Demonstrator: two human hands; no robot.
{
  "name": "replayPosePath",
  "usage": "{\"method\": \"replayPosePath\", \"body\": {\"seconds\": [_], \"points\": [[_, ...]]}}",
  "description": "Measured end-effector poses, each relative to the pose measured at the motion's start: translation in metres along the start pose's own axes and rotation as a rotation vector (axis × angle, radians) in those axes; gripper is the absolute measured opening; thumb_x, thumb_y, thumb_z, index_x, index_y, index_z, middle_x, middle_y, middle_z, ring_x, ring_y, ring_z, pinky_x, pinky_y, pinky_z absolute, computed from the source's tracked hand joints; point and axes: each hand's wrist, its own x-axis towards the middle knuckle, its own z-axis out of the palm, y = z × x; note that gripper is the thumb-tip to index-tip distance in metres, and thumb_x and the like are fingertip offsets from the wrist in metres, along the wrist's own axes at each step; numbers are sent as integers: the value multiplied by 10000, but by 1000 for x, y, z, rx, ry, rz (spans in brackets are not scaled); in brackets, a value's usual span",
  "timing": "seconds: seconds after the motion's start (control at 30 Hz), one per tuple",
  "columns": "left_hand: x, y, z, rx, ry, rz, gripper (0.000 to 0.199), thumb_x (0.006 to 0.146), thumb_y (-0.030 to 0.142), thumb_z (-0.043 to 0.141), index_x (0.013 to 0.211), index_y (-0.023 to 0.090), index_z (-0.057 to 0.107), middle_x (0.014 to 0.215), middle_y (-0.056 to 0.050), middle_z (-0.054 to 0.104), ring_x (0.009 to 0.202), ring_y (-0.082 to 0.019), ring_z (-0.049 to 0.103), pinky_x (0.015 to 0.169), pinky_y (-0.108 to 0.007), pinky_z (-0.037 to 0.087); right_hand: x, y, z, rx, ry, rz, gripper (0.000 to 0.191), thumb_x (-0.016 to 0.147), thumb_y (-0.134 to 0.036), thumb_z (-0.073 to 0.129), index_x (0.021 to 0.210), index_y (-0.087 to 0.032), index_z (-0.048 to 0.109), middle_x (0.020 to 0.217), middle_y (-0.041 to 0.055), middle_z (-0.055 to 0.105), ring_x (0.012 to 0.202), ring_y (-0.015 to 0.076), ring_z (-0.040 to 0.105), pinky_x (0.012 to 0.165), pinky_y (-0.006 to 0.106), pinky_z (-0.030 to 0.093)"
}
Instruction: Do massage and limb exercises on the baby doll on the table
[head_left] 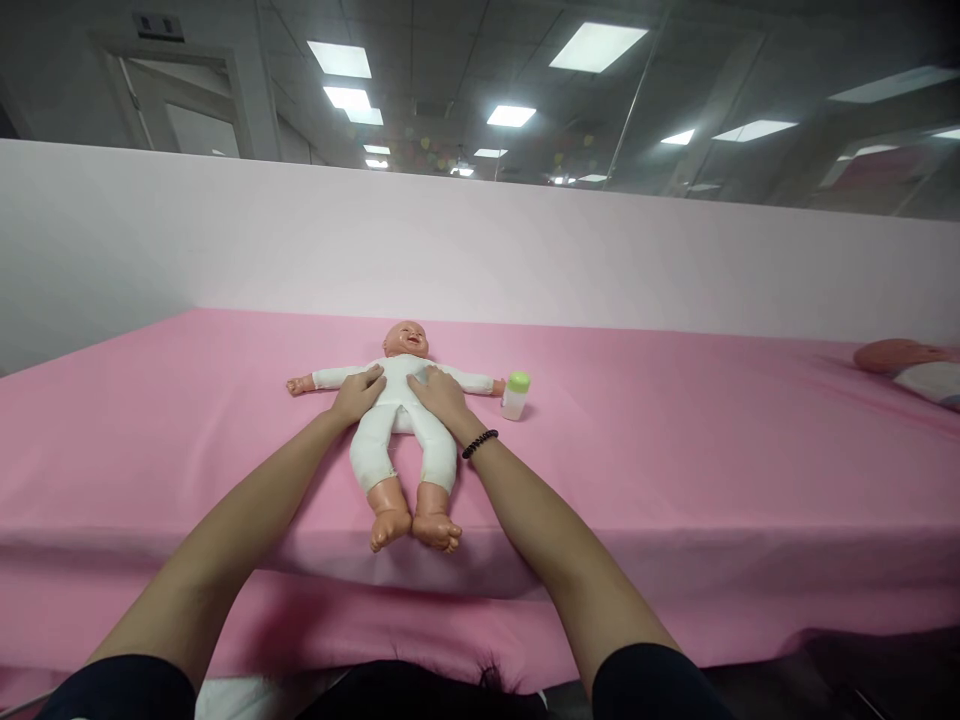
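White-clad doll (397, 385): your left hand (358, 394) and right hand (442, 392) are resting along its torso, fingers seemingly outstretched; even touch is helping.

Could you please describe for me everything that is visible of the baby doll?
The baby doll lies on its back on a pink cover, head farthest from the person, arms spread wide, legs slightly apart, feet at the front edge. Its white body and limbs look like fabric; the bald head, hands and feet look like smooth, tan plastic. The mouth is open. The left hand and right hand rest on either side of its torso, hiding parts of it.
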Motion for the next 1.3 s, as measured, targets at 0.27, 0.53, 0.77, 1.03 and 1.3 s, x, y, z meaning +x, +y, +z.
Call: {"method": "replayPosePath", "body": {"seconds": [0.27, 0.53, 0.77, 1.03, 1.3], "points": [[-4, 8, -5, -221, -126, 209, 730, 907, 706, 547, 1330, 143, 737, 1411, -137, 668, 1483, -358, 468, 1262, -519, 331, -1, 6, 2, 148, 44, -311, 360, 1008, -202, 452, 1163, -168, 776, 1246, 108, 765, 1179, 215, 695, 1064, 315, 472], [2, 0, 1, -58, -248, 159, 814, 965, 739, 357, 1580, 224, 497, 1703, -56, 316, 1627, -299, 130, 1326, -509, 71, 8, 10, 5, 128, -208, -114, 616, 1066, -504, 403, 1634, -264, 378, 1757, 73, 177, 1640, 290, 103, 1298, 562, 103], [-1, 4, 2, 63, -46, -43, 801, 950, 635, 450, 1521, 80, 542, 1618, -189, 449, 1528, -366, 400, 1268, -505, 297, -5, -6, -5, -30, -8, 127, 720, 1008, -598, 487, 1371, 5, 638, 1377, 307, 643, 1340, 409, 585, 1140, 481, 405], [-6, 16, -4, -137, -71, 211, 615, 956, 647, 519, 1275, 186, 770, 1342, -86, 727, 1354, -320, 616, 1177, -449, 457, -3, -4, -1, 81, 9, -215, 350, 1049, -288, 469, 1145, -189, 790, 1185, 109, 782, 1113, 240, 710, 994, 333, 489], [-1, 7, -2, -33, -207, 144, 768, 967, 670, 427, 1557, 190, 530, 1680, -84, 363, 1614, -307, 197, 1318, -496, 138, 10, 12, 6, 194, -197, -154, 573, 1066, -493, 435, 1600, -287, 445, 1726, 43, 289, 1631, 265, 164, 1305, 513, 141]]}}
